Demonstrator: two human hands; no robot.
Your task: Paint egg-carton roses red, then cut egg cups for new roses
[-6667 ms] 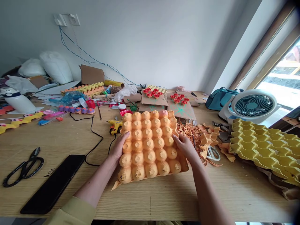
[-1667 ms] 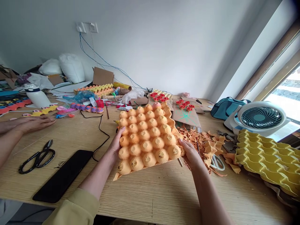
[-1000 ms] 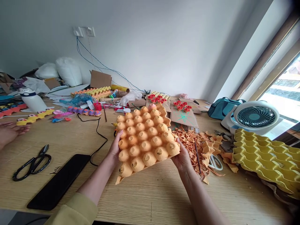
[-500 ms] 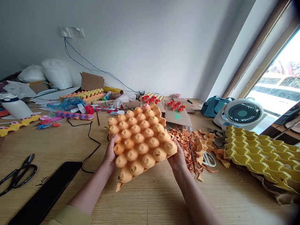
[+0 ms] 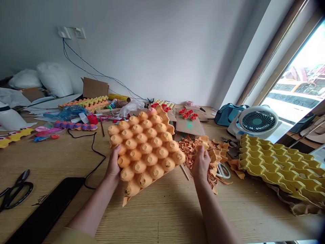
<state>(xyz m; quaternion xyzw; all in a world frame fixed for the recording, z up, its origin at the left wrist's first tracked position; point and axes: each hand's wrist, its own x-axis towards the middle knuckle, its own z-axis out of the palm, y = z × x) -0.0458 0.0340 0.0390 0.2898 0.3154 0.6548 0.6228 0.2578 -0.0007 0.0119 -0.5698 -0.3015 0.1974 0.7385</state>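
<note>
An orange egg tray (image 5: 147, 144) is held up, tilted, over the table, its rounded cup bottoms towards me and one front corner ragged. My left hand (image 5: 114, 164) grips its left edge, thumb on top and the other fingers hidden beneath. To the right, away from the tray, my right hand (image 5: 201, 166) is closed on a small orange egg tray piece (image 5: 202, 141), which sticks up above the fingertips. Under and around that hand lies a heap of orange egg tray scraps (image 5: 188, 150). White-handled scissors (image 5: 223, 170) lie partly under the scraps.
A yellow egg tray (image 5: 276, 166) and a white fan (image 5: 257, 122) stand on the right. Red paper flowers (image 5: 188, 114) sit on cardboard behind. Black scissors (image 5: 19, 189) and a long black object (image 5: 50, 210) with a cord lie at left.
My right hand has let go of the egg tray's right edge and moved right to the scraps, where it holds a small piece. My left hand still holds the tray, now slightly further left.
</note>
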